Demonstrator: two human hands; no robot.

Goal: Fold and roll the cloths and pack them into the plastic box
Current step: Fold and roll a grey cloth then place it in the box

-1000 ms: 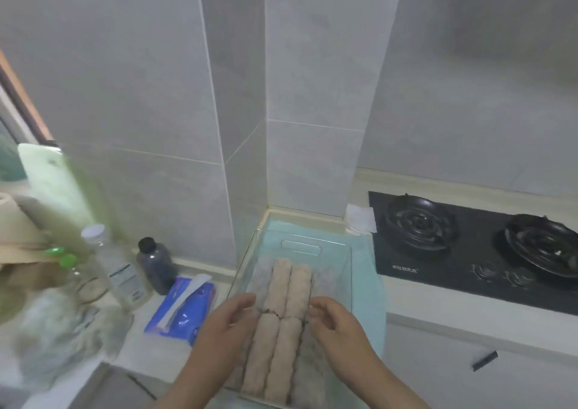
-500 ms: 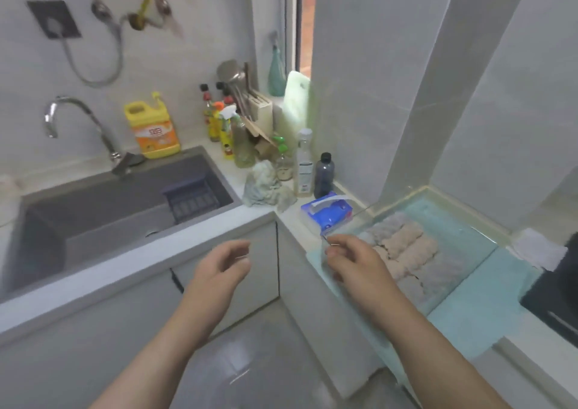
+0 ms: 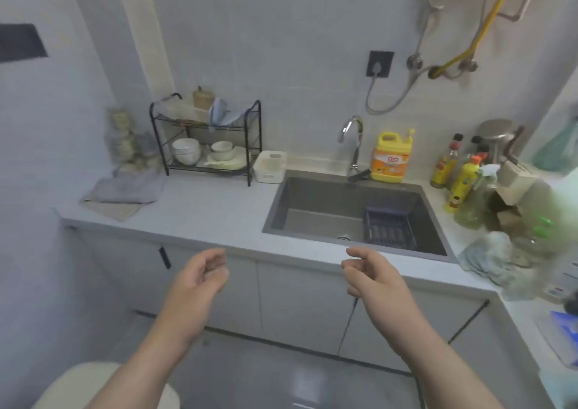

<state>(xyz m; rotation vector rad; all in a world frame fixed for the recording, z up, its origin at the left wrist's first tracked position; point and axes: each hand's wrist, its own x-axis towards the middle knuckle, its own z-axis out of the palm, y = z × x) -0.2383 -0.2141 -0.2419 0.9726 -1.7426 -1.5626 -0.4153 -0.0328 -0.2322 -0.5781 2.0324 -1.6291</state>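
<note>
My left hand and my right hand hang in the air in front of the counter edge, fingers loosely curled, holding nothing. Flat grey and beige cloths lie in a pile on the counter at the far left. A crumpled pale cloth sits on the counter at the right. The plastic box with the rolled cloths is out of view.
A dark sink with a blue basket is set in the counter. A black dish rack, a white tub, a yellow detergent jug and several bottles stand along the wall.
My view has swung left from the box by the stove to the sink counter. Both hands left the rolled cloths and now hang free in front of the counter.
</note>
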